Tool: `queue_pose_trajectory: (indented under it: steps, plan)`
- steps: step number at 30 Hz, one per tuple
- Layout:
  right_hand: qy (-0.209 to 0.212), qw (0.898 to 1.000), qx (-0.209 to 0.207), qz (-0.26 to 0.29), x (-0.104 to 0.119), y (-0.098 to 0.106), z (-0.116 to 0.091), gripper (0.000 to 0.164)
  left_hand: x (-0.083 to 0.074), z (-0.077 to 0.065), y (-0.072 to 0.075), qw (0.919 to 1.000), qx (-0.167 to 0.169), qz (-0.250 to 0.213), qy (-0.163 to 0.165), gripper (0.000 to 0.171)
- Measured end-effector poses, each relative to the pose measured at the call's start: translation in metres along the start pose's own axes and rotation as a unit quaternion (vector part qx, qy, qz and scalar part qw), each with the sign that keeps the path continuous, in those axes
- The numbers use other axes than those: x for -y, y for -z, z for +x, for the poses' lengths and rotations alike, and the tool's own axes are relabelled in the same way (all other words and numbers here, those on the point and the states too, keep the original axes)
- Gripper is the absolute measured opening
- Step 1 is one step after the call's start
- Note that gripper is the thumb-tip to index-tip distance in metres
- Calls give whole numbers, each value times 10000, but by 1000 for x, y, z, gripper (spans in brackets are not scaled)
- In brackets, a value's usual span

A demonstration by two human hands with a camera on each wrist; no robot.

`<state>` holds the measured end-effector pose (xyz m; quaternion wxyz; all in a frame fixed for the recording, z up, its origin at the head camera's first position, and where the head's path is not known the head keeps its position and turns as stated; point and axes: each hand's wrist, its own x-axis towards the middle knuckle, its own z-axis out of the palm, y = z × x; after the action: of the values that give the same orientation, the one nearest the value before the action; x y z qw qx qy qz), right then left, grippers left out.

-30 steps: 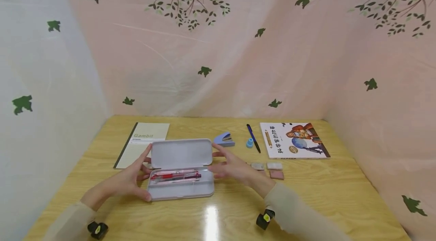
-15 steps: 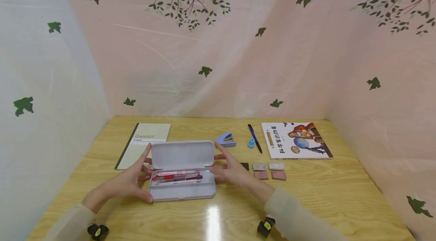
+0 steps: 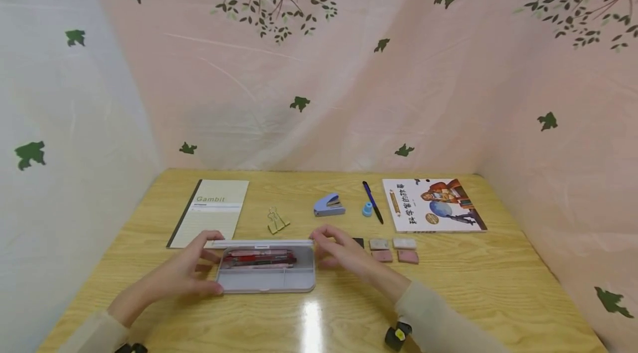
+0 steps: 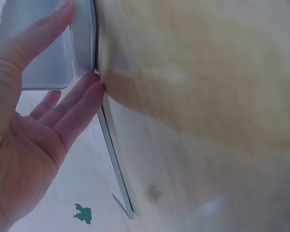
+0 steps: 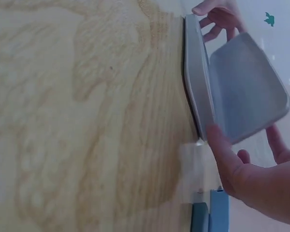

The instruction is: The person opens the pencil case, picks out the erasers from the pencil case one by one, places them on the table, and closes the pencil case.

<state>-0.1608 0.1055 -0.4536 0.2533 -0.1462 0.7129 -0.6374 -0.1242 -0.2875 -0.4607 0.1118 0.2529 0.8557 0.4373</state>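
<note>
A light grey pencil case (image 3: 249,282) lies on the table, its hinged lid (image 3: 279,242) standing up and seen nearly edge-on in the head view. Red and pink pens (image 3: 259,258) fill its rear compartment; the front ones hold nothing. My left hand (image 3: 176,271) spans the case's left end, thumb at the front corner and fingers toward the hinge. At the right end, my right hand (image 3: 346,257) grips the lid near its upper corner. The right wrist view shows the lid's face (image 5: 246,87) leaning over the base, with that hand's thumb at the near corner.
Behind the case are a gold binder clip (image 3: 278,221), a notebook (image 3: 214,217) and a blue stapler (image 3: 329,206). Farther right sit a light-blue cap-like piece (image 3: 367,209), a blue pen (image 3: 372,202), a picture book (image 3: 433,206) and several small erasers (image 3: 407,256).
The lid has swung from leaning back to upright over the hinge, bringing the binder clip behind it into view. Both hands' upper fingers came down and forward with it. The base stayed in place.
</note>
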Motion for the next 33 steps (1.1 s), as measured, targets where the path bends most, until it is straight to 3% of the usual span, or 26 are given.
queue_pose_trajectory:
  steps: [3,6,8,12,15,21,33]
  plan:
    - [-98,9990,204,-390,0,3,-6,49,1,-4,-1,9998,-54,122,-142,80]
    - [-246,9971,527,-486,1,4,-9,51,2,-7,1,9999,-43,-59,-143,68]
    - [-408,9958,688,-452,0,4,-11,57,3,-8,4,9997,53,-237,16,58]
    - [-730,9936,779,-369,-3,2,-14,69,1,-9,11,9958,370,-547,634,40]
    - [-853,9924,834,-295,-5,0,-15,77,1,-8,15,9907,690,-731,912,42]
    - [-1002,9893,1057,-16,-10,-3,-16,86,5,-8,16,9844,1179,-1023,812,53]
    - [-1042,9881,1130,52,-15,-5,-14,84,4,-5,14,9736,1393,-1393,1157,60]
